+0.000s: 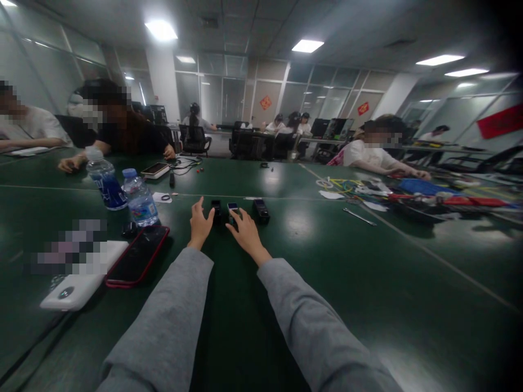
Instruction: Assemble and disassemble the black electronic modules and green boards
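My left grip (200, 226), spread and empty, hangs beside the left device (216, 207); my right grip (245, 231), fingers parted, overlaps the middle device (232, 207) on the tabletop (347, 267); a careless brush could skew it.

Left hand (199, 227) and right hand (247, 233) extend forward, loosely curved.

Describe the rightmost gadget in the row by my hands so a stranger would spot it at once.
On the green table, follow the right gray sleeve to the right hand. Near its fingers is a row of three small gadgets. The rightmost gadget, unlike its two neighbours, lies to the right of those fingers.
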### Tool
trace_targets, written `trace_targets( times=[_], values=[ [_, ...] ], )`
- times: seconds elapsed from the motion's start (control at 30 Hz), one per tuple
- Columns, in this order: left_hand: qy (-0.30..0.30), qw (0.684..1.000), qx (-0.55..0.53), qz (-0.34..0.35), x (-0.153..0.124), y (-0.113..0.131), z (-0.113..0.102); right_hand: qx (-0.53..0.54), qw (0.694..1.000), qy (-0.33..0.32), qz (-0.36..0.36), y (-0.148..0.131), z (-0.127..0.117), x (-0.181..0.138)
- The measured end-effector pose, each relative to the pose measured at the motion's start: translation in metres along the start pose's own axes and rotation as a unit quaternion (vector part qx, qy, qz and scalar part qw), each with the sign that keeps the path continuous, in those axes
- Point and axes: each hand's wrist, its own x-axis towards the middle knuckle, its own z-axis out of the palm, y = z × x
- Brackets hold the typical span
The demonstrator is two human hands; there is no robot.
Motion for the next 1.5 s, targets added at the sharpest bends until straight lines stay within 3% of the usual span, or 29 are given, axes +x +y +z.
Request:
trace_targets(
  times=[0.2,0.57,0.87,1.1,1.27,1.4,1.5],
  values=[
    [-0.086,0.996,-0.006,0.008,0.003,-0.009,0.006,0.027,0.999,-0.021,0.011,0.000,-0.001,-0.002],
    [-0.125,0.992,-0.030,0.009,0.002,-0.008,0.004,0.053,0.998,0.002,0.046,0.001,-0.015,-0.017],
    [-0.160,0.987,-0.013,0.006,0.004,-0.011,0.007,0.000,0.999,0.021,0.024,0.002,-0.011,-0.010],
    [-0.175,0.985,0.002,0.006,0.005,-0.009,0.006,0.041,0.999,-0.004,0.032,0.008,-0.002,-0.009],
    [-0.186,0.982,-0.004,0.009,0.005,-0.014,0.008,0.101,0.991,-0.011,0.082,0.012,0.002,-0.009],
    [-0.195,0.981,-0.024,-0.001,0.003,-0.012,0.004,0.153,0.984,-0.021,0.090,0.010,-0.012,-0.015],
    [-0.196,0.980,-0.029,-0.007,0.002,-0.010,0.001,0.201,0.975,-0.076,0.063,0.015,-0.044,-0.037]
  ],
)
